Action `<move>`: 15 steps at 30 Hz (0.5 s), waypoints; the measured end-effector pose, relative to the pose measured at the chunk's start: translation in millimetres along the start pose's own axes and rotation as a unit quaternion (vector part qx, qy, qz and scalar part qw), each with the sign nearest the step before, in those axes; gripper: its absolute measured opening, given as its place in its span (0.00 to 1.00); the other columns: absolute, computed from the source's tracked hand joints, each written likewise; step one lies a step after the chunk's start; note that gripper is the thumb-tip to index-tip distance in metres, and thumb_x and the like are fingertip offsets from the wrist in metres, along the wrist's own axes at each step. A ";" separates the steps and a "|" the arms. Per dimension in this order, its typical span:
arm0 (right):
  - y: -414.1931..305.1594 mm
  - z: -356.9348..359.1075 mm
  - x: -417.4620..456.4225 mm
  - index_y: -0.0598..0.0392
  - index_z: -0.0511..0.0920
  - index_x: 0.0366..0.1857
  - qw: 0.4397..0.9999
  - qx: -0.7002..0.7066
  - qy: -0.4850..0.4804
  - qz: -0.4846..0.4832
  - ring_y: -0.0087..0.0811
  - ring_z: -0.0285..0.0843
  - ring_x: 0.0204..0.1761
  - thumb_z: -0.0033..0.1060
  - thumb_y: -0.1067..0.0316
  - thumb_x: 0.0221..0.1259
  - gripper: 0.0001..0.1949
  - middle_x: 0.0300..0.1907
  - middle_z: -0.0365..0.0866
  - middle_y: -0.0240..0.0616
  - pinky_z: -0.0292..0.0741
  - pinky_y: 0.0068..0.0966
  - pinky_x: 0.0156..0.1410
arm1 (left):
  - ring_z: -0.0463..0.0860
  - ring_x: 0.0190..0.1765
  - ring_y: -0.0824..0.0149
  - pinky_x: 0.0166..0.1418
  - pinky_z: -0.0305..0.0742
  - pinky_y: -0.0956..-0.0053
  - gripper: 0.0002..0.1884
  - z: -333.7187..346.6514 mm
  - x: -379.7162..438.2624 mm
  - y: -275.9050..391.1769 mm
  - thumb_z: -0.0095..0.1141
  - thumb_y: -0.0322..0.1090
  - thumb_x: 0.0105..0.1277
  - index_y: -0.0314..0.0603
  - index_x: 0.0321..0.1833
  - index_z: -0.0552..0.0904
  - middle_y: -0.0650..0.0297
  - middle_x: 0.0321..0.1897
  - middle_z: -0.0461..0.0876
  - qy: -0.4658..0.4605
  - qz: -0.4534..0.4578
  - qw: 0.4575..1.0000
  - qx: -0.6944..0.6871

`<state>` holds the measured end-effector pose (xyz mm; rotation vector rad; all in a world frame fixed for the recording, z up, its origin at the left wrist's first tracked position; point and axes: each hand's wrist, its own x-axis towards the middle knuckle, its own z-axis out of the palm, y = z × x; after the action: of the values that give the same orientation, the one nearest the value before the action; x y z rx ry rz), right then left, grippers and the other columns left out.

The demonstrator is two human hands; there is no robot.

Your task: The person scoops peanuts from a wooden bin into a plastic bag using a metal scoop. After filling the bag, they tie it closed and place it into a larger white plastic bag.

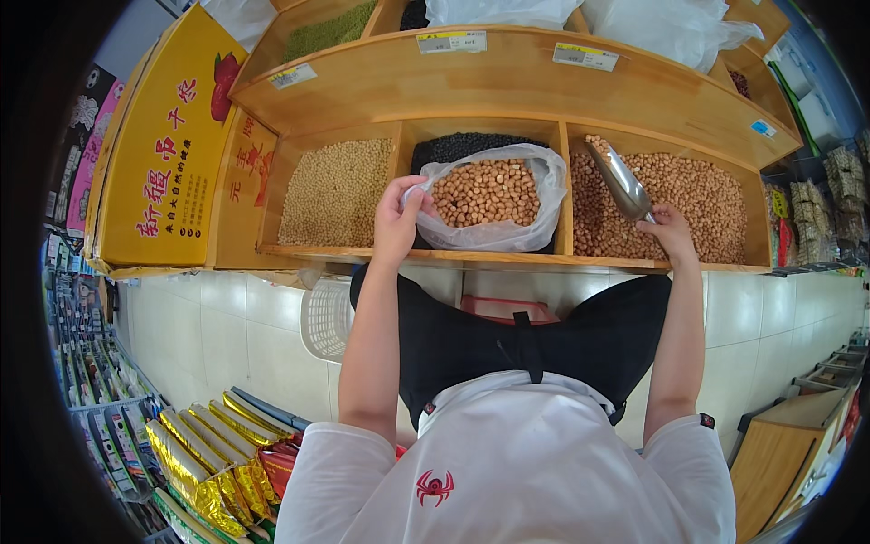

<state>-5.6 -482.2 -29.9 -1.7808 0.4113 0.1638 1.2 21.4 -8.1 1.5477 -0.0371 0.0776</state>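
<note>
My left hand (406, 207) grips the left rim of a clear plastic bag (476, 238). Shelled peanuts (486, 194) fill the bag, which lies open over black beans (455, 146) in the middle bin. My right hand (669, 228) is closed on the handle of a metal scoop (622, 180), held tilted above the right bin of peanuts (707, 197). Some peanuts lie at the scoop's far tip; how full it is, I cannot tell. Pale yellow beans (336, 190) fill the left bin.
Wooden dividers (563, 190) part the bins, and a raised wooden panel (476, 81) with price tags stands behind. A yellow carton (163, 149) is at the left. Below the front edge are a white plastic basket (325, 319) and a red object (506, 308).
</note>
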 end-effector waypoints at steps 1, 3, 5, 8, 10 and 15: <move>0.6 0.4 -0.5 0.58 0.73 0.48 1.000 0.000 0.005 -0.011 0.27 0.84 0.41 0.77 0.79 0.52 0.21 0.41 0.87 0.40 0.78 0.23 0.42 | 0.83 0.37 0.72 0.48 0.78 0.76 0.11 -0.4 0.2 -1.2 0.51 0.31 0.79 0.36 0.59 0.79 0.64 0.37 0.83 -0.001 0.003 1.000 -0.005; 2.0 2.2 -2.1 0.58 0.73 0.48 0.999 -0.017 0.024 -0.046 0.26 0.84 0.41 0.77 0.79 0.52 0.22 0.40 0.86 0.39 0.78 0.22 0.44 | 0.83 0.37 0.72 0.46 0.79 0.76 0.11 -1.1 1.1 -2.8 0.52 0.31 0.79 0.36 0.59 0.79 0.63 0.37 0.83 -0.002 0.010 1.000 -0.015; 3.5 4.6 -4.8 0.58 0.73 0.48 0.993 -0.052 0.052 -0.095 0.26 0.83 0.42 0.77 0.79 0.53 0.22 0.39 0.85 0.38 0.78 0.22 0.46 | 0.83 0.37 0.72 0.46 0.79 0.76 0.11 -0.5 1.2 -3.0 0.52 0.31 0.79 0.36 0.58 0.79 0.63 0.37 0.83 -0.002 0.009 1.000 -0.014; -2.0 4.9 -12.3 0.59 0.74 0.48 0.988 -0.061 0.063 -0.128 0.25 0.82 0.42 0.77 0.79 0.53 0.21 0.39 0.83 0.36 0.78 0.22 0.48 | 0.83 0.37 0.72 0.45 0.80 0.76 0.11 1.3 1.9 -2.4 0.52 0.31 0.79 0.36 0.58 0.79 0.63 0.37 0.83 -0.003 0.013 1.000 -0.013; -22.1 9.6 -26.0 0.59 0.75 0.48 0.985 -0.065 0.064 -0.149 0.25 0.82 0.42 0.76 0.80 0.53 0.20 0.39 0.84 0.36 0.78 0.22 0.49 | 0.83 0.37 0.72 0.45 0.80 0.76 0.11 -0.3 1.1 -2.2 0.51 0.31 0.79 0.36 0.58 0.79 0.64 0.37 0.83 -0.003 0.016 1.000 -0.015; -112.4 36.6 -76.1 0.58 0.81 0.48 0.963 -0.142 0.066 -0.218 0.25 0.85 0.41 0.76 0.78 0.53 0.18 0.39 0.88 0.36 0.80 0.22 0.48 | 0.83 0.37 0.72 0.45 0.80 0.76 0.11 -0.4 -1.6 0.0 0.52 0.31 0.79 0.37 0.58 0.79 0.63 0.37 0.83 0.004 0.013 1.000 -0.009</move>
<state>-31.6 -410.5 88.1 -2.1273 0.0817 -0.2184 -0.5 21.7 -8.3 1.5284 -0.0522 0.1030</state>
